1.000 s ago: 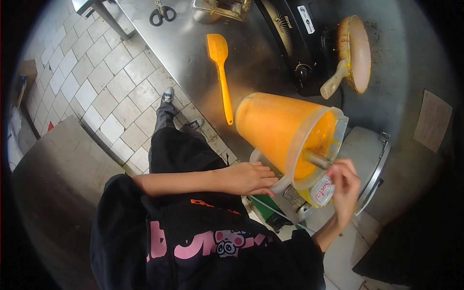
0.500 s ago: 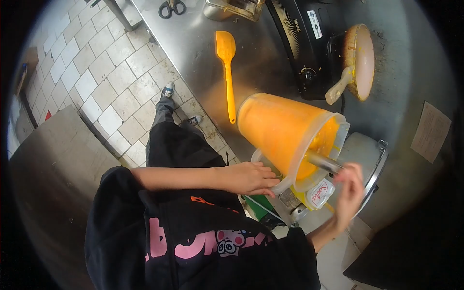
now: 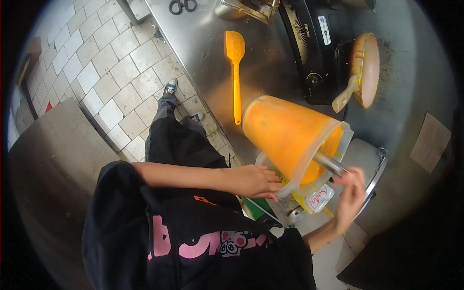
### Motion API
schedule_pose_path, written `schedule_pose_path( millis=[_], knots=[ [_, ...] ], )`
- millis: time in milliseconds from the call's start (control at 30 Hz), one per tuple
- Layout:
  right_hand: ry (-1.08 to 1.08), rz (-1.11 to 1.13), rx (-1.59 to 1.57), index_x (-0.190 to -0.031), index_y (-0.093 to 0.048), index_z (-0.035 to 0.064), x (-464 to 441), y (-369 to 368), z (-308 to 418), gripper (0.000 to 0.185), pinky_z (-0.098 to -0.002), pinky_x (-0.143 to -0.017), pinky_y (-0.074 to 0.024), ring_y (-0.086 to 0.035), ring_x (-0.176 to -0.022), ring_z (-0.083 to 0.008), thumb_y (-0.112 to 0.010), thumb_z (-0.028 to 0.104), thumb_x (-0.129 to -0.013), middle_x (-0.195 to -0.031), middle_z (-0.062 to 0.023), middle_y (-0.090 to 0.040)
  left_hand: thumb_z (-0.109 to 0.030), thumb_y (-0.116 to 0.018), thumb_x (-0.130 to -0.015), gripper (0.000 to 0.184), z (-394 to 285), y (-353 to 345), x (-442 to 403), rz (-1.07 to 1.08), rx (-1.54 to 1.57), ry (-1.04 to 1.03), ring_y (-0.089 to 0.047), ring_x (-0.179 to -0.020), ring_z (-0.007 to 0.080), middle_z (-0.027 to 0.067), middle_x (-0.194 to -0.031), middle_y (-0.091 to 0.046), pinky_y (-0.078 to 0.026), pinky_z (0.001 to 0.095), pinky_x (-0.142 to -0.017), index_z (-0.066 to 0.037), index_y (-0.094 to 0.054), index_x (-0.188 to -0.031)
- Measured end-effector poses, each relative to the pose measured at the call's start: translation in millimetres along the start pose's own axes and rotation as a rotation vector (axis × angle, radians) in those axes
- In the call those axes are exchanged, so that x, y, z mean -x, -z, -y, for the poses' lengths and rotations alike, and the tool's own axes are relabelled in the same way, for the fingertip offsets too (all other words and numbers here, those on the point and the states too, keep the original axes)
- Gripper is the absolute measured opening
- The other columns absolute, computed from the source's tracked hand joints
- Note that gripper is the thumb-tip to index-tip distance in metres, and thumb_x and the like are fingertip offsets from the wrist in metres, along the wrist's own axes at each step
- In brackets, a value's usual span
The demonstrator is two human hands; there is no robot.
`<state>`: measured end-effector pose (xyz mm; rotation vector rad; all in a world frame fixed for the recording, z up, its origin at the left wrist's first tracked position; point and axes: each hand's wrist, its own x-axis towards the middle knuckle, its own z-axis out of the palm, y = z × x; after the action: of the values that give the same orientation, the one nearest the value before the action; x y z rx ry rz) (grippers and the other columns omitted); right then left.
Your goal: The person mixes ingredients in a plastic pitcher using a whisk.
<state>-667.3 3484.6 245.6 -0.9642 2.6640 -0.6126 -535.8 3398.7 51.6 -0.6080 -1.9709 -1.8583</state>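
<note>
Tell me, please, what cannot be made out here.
Head view: lower end of the metal rod, hidden by orange mixture.
Head view: fingers of the right hand, blurred.
Head view: scissors, blades cut off by top edge.
Head view: any print on wall sheet, too small.

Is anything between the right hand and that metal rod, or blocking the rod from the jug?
Nothing visible: the right hand meets the metal rod directly, and the rod runs through the open mouth of the jug into its orange contents.
</note>
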Motion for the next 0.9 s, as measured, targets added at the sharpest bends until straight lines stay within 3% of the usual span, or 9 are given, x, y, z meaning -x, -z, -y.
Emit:
schedule_pose_path(
  millis=[100, 167, 367, 433, 567, 633, 733, 833, 900],
  knots=[
    [-0.025, 0.078, 0.026, -0.067, -0.049, -0.0003, -3.3, -9.6, 9.3, 0.022, -0.0218, -0.055, -0.0379, -0.046, -0.061, -0.0105, -0.042, 0.007, -0.086, -0.077, -0.0063, -0.046, -0.033, -0.050, -0.081, 0.034, 3.2, -2.6, 0.1, -0.001, -0.001, -0.002, -0.051, -0.078, 0.0268, 0.0119, -0.081, -0.050, -0.041, 0.0336, -0.070, -0.001, -0.050, -0.093],
    [-0.040, -0.101, 0.083, -0.068, -0.049, -0.0009, -4.2, 13.6, 22.9, 0.021, -0.0222, -0.056, -0.0379, -0.045, -0.062, -0.0099, -0.042, 0.007, -0.086, -0.077, -0.0053, -0.046, -0.033, -0.050, -0.081, 0.034, 3.0, -5.5, 1.3, -0.014, -0.005, -0.012, -0.051, -0.078, 0.0266, 0.0121, -0.082, -0.050, -0.041, 0.0341, -0.070, -0.001, -0.050, -0.094],
    [-0.105, 0.073, -0.018, -0.063, -0.048, -0.0013, -13.4, -17.2, 15.1, 0.025, -0.0226, -0.057, -0.0372, -0.047, -0.060, -0.0114, -0.039, 0.005, -0.085, -0.074, -0.0064, -0.047, -0.033, -0.048, -0.082, 0.034, 3.3, -6.0, 2.4, -0.020, 0.002, -0.019, -0.051, -0.079, 0.0263, 0.0116, -0.083, -0.050, -0.041, 0.0335, -0.070, -0.002, -0.050, -0.094],
    [-0.075, -0.108, -0.032, -0.065, -0.049, -0.0020, -13.4, 5.7, 24.6, 0.023, -0.0230, -0.057, -0.0376, -0.047, -0.060, -0.0119, -0.040, 0.004, -0.085, -0.073, -0.0069, -0.047, -0.036, -0.045, -0.083, 0.036, 3.0, -9.3, 3.4, -0.034, -0.016, -0.012, -0.052, -0.077, 0.0264, 0.0113, -0.081, -0.052, -0.042, 0.0334, -0.069, -0.003, -0.051, -0.095],
    [-0.085, 0.186, 0.083, -0.065, -0.050, -0.0018, -16.4, -21.8, 12.8, 0.026, -0.0241, -0.058, -0.0388, -0.048, -0.063, -0.0121, -0.041, 0.008, -0.087, -0.073, -0.0074, -0.047, -0.035, -0.046, -0.083, 0.035, 3.5, -7.9, 2.8, -0.026, -0.019, -0.017, -0.051, -0.078, 0.0258, 0.0109, -0.082, -0.050, -0.041, 0.0329, -0.069, -0.003, -0.050, -0.096],
    [0.038, 0.067, 0.160, -0.064, -0.048, -0.0018, -14.9, 10.7, 12.9, 0.026, -0.0219, -0.053, -0.0374, -0.045, -0.060, -0.0095, -0.042, 0.009, -0.087, -0.076, -0.0049, -0.045, -0.038, -0.042, -0.084, 0.038, 6.0, -8.8, 3.0, -0.033, -0.021, -0.010, -0.052, -0.076, 0.0267, 0.0110, -0.081, -0.052, -0.042, 0.0335, -0.069, -0.003, -0.051, -0.096],
    [-0.084, -0.061, 0.053, -0.065, -0.048, -0.0018, -14.6, -1.5, 25.2, 0.026, -0.0218, -0.053, -0.0374, -0.046, -0.061, -0.0093, -0.042, 0.009, -0.087, -0.077, -0.0054, -0.045, -0.040, -0.038, -0.085, 0.041, 4.3, -9.0, 3.6, -0.017, -0.017, -0.004, -0.053, -0.074, 0.0278, 0.0112, -0.078, -0.053, -0.042, 0.0343, -0.069, -0.003, -0.051, -0.097],
    [-0.082, 0.220, 0.028, -0.065, -0.047, -0.0014, -16.5, -16.8, 18.4, 0.026, -0.0214, -0.054, -0.0375, -0.045, -0.061, -0.0089, -0.040, 0.008, -0.087, -0.077, -0.0056, -0.045, -0.040, -0.038, -0.085, 0.041, 4.3, -7.1, 3.4, 0.000, -0.024, -0.004, -0.053, -0.074, 0.0282, 0.0117, -0.078, -0.053, -0.042, 0.0348, -0.068, -0.003, -0.050, -0.099],
    [-0.008, -0.065, 0.113, -0.061, -0.046, -0.0017, -15.1, 11.0, 32.5, 0.026, -0.0240, -0.054, -0.0386, -0.048, -0.059, -0.0111, -0.041, 0.005, -0.085, -0.073, -0.0065, -0.046, -0.040, -0.038, -0.085, 0.041, 4.3, -9.6, 4.3, 0.000, -0.007, 0.005, -0.053, -0.074, 0.0284, 0.0120, -0.078, -0.052, -0.042, 0.0350, -0.068, -0.003, -0.050, -0.099]
  ],
)
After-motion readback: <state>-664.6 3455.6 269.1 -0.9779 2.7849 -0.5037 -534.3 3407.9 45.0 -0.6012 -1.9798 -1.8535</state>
